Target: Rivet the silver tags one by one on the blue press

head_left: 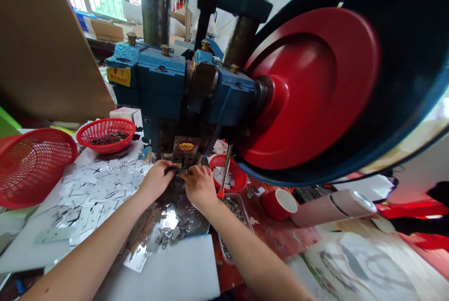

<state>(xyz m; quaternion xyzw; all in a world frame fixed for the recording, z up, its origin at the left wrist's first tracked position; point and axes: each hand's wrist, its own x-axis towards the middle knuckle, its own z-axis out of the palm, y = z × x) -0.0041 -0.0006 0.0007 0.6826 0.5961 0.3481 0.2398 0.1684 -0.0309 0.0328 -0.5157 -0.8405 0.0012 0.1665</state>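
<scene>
While pinching dark piece [180, 170] with left hand [159, 177], can't tell for right hand [200, 185]
Could crush both through mistimed press [161, 83] stroke

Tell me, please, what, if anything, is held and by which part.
It cannot be told: left hand and right hand obscure any hold at the press.
</scene>
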